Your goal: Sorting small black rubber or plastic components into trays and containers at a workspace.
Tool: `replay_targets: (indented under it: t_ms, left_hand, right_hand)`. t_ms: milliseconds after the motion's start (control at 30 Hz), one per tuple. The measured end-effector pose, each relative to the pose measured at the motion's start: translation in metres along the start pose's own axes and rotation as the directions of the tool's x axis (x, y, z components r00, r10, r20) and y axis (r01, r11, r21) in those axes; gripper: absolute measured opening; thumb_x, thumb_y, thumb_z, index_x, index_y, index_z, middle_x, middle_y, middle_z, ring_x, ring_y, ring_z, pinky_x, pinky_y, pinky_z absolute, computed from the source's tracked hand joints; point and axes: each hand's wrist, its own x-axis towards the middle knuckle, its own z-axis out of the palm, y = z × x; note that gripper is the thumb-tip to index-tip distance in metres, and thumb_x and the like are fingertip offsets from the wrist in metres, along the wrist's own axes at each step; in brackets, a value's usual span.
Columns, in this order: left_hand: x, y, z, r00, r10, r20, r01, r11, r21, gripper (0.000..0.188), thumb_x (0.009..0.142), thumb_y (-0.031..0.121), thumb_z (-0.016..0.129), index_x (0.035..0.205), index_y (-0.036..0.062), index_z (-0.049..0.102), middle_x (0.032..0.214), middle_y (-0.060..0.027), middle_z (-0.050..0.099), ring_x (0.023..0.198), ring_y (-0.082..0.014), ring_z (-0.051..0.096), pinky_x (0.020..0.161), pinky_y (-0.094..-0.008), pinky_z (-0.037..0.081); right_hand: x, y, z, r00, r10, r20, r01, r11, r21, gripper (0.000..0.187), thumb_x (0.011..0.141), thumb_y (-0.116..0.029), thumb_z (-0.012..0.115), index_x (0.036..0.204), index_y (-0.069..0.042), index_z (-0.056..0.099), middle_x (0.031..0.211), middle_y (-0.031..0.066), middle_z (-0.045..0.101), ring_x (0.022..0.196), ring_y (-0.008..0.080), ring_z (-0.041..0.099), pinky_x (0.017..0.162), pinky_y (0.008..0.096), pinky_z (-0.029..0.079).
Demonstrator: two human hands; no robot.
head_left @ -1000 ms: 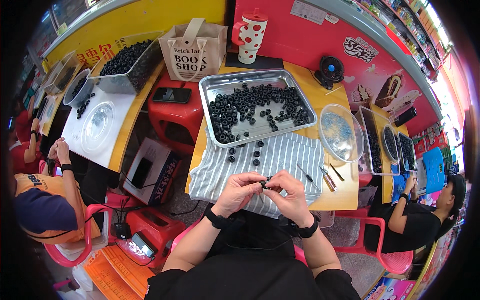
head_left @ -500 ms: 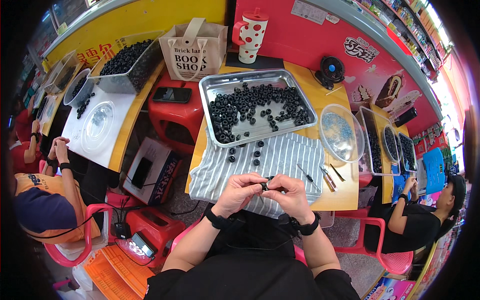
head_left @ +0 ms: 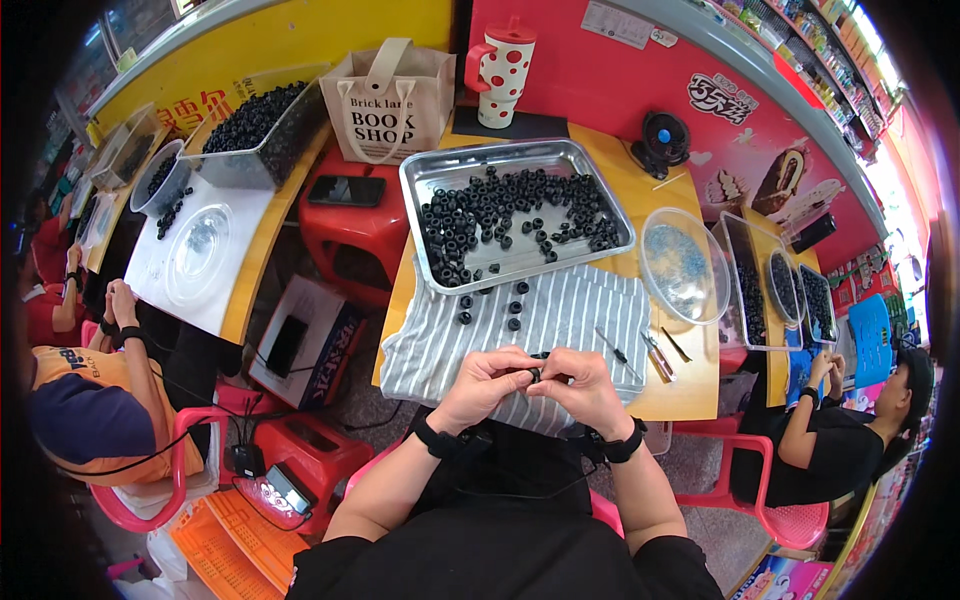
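Both my hands meet above the front of a grey-and-white striped cloth (head_left: 430, 335). Between their fingertips is a small black ring-shaped part (head_left: 535, 374), mostly covered by the fingers. My left hand (head_left: 482, 388) pinches it from one side and my right hand (head_left: 582, 388) from the other. Several similar black parts (head_left: 514, 324) lie on the cloth beyond my hands. Behind them stands a metal tray (head_left: 622, 225) holding many more black rings (head_left: 490, 205). To the right of my hands lies a thin pick-like tool with a dark handle (head_left: 618, 353).
Right of the cloth are a clear round container (head_left: 718, 300) with tiny bluish bits, tweezers (head_left: 676, 345) and a slim tool (head_left: 660, 365). A fan (head_left: 661, 140), spotted tumbler (head_left: 505, 80) and tote bag (head_left: 385, 105) stand behind. People sit at left (head_left: 95, 390) and right (head_left: 810, 440).
My fingers have shifted slightly around the black part, and less of it shows now. Both hands stay in nearly the same place over the cloth.
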Motion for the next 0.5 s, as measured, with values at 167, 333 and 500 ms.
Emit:
replay_targets:
  t_ms: [167,333,500]
  left_hand:
    - [-0.0007,0.0037,0.0026,1.000,-0.006,-0.007,0.007,0.989,0.145,0.025,0.092,-0.003,0.059,0.114,-0.0028,0.069,0.098,-0.0044,0.063,0.086,-0.0099,0.060,0.075,-0.0226,0.048]
    - [-0.0025,0.0007,-0.0038,0.999,-0.036,0.024,0.031,0.983,0.183,0.026,0.092,-0.002,0.060,0.118,-0.0063,0.065,0.112,-0.0090,0.061,0.098,-0.0139,0.060,0.081,-0.0251,0.049]
    - [-0.0023,0.0036,-0.0046,0.993,-0.094,0.075,0.099,0.993,-0.064,0.029,0.091,-0.001,0.062,0.120,-0.0077,0.063,0.114,-0.0105,0.061,0.103,-0.0168,0.062,0.087,-0.0292,0.052]
  right_hand:
    - [0.0000,-0.0064,-0.0013,1.000,0.004,-0.004,-0.004,0.999,-0.040,0.025,0.071,-0.005,0.082,0.070,-0.001,0.057,0.062,0.0052,0.052,0.054,0.0126,0.048,0.050,0.0284,0.038]
    - [0.0007,-0.0084,-0.0013,1.000,0.023,-0.002,-0.023,0.998,-0.052,0.024,0.071,-0.005,0.081,0.069,-0.001,0.057,0.062,0.0070,0.053,0.053,0.0154,0.049,0.050,0.0294,0.038]
    - [0.0008,-0.0086,0.0032,0.996,-0.086,-0.037,0.076,0.974,-0.213,0.024,0.070,-0.007,0.078,0.067,-0.002,0.055,0.064,0.0096,0.054,0.054,0.0233,0.054,0.049,0.0333,0.040]
